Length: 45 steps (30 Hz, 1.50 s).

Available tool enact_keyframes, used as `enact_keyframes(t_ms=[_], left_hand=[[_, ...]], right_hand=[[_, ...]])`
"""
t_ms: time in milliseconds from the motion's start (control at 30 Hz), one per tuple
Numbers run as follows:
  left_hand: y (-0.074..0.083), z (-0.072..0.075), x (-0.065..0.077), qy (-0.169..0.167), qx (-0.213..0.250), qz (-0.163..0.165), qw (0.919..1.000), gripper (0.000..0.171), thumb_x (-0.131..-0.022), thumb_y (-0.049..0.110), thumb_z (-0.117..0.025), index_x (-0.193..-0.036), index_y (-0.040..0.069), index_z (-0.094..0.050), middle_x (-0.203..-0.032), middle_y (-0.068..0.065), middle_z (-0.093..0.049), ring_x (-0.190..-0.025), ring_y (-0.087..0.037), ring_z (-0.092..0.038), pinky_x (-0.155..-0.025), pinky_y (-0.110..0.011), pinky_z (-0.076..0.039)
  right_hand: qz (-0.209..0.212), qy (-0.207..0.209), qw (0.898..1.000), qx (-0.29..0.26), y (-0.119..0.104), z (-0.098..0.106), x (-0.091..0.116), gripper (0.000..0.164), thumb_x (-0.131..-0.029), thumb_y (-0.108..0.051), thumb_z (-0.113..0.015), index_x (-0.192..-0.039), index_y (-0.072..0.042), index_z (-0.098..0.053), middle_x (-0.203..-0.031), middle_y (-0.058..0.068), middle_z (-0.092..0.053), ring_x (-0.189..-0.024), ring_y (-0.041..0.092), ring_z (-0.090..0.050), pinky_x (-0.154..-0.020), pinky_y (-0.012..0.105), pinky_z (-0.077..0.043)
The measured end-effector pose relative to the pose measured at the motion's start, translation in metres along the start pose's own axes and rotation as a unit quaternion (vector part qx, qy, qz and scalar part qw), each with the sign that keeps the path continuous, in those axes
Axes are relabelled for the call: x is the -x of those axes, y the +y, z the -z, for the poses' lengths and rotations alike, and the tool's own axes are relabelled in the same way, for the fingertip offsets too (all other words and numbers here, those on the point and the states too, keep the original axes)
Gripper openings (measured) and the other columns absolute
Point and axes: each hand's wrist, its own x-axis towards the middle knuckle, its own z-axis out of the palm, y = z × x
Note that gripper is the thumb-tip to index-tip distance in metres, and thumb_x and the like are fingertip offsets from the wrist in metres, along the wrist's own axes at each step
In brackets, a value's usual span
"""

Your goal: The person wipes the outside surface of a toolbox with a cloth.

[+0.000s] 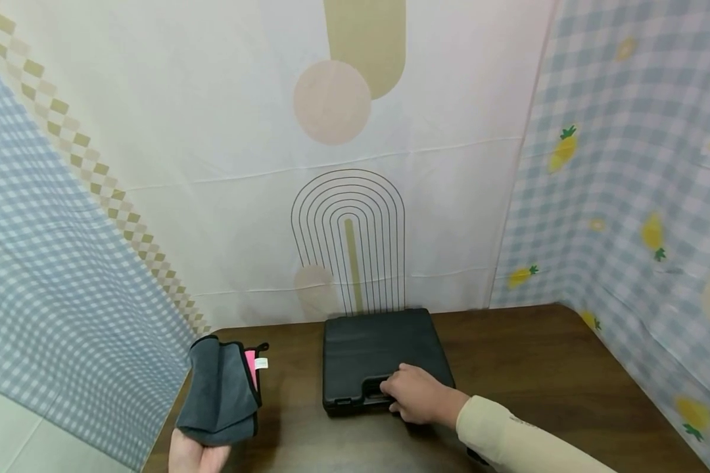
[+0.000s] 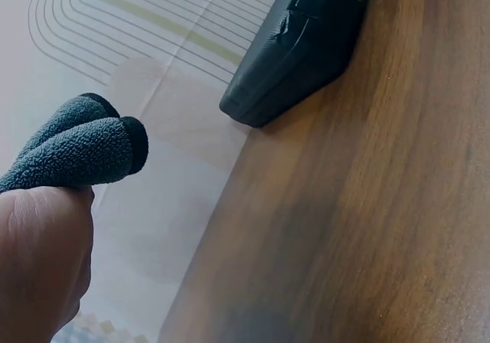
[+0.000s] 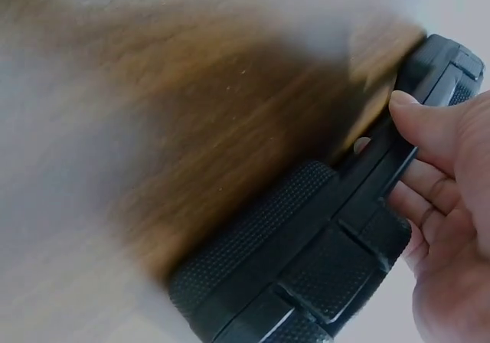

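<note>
Soft gray cloth [image 1: 217,387], rigid black case [image 1: 384,345]

Head: your left hand [image 1: 198,453] holds the folded cloth beside the case on the wood-grained desk [image 1: 509,355]. Left wrist: your fingers grip fleecy pile. Right wrist: your right hand [image 3: 459,205] curls its fingers round the handle [image 3: 387,159].

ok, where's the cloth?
Lower left of the head view: the cloth is in the left hand, left of the case on the table.
</note>
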Motion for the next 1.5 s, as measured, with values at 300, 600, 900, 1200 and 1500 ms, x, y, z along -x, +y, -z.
enact_keyframes(t_ms=[300,600,900,1200,1500], left_hand=[[-0.004,0.010,-0.013,-0.063,-0.318,-0.015,0.9459,0.046,-0.114,-0.003,-0.027,-0.156,-0.018,-0.038,-0.168,-0.026,-0.039,-0.162,-0.027,-0.032,-0.123,-0.001,-0.010],[-0.003,0.000,-0.001,0.011,0.050,-0.009,0.9986,0.046,-0.106,-0.013,-0.018,-0.145,-0.033,-0.029,-0.158,-0.044,-0.033,-0.160,-0.043,-0.030,-0.122,-0.009,-0.031],[0.001,-0.005,-0.008,0.070,0.407,0.078,0.9074,0.056,-0.111,0.002,-0.006,-0.163,-0.018,-0.006,-0.176,-0.033,-0.009,-0.168,-0.036,-0.007,-0.133,-0.024,-0.023],[-0.002,-0.007,-0.004,0.036,0.298,0.024,0.9537,0.055,-0.108,-0.004,-0.005,-0.159,-0.025,-0.007,-0.170,-0.041,-0.010,-0.167,-0.044,-0.011,-0.130,-0.020,-0.028],[0.004,-0.011,-0.004,0.058,0.426,0.065,0.9006,0.058,-0.111,0.008,-0.002,-0.164,-0.016,0.002,-0.177,-0.031,0.001,-0.169,-0.037,0.001,-0.138,-0.031,-0.015]], right_hand=[[-0.004,-0.004,1.000,-0.004,-0.007,-0.002,0.001,0.014,-0.099,-0.025,-0.079,-0.092,-0.024,-0.067,-0.072,-0.014,-0.060,-0.062,-0.001,-0.045,-0.072,0.028,-0.037],[0.018,0.001,1.000,-0.006,-0.013,-0.006,0.008,0.005,-0.099,-0.025,-0.078,-0.101,-0.024,-0.074,-0.084,-0.013,-0.072,-0.069,-0.004,-0.056,-0.072,0.024,-0.040],[0.011,-0.009,1.000,-0.020,-0.021,-0.004,0.011,0.010,-0.102,-0.031,-0.074,-0.094,-0.026,-0.071,-0.079,-0.016,-0.067,-0.065,-0.004,-0.049,-0.074,0.024,-0.039],[-0.032,0.171,0.979,-0.106,-0.003,0.011,0.003,0.024,-0.110,-0.037,-0.061,-0.098,-0.026,-0.080,-0.090,-0.013,-0.072,-0.081,0.001,-0.063,-0.081,0.031,-0.056],[-0.267,0.208,0.922,-0.189,0.062,0.023,-0.024,0.046,-0.111,-0.035,-0.058,-0.144,-0.002,-0.063,-0.148,0.022,-0.061,-0.141,0.043,-0.055,-0.118,0.063,-0.044]])
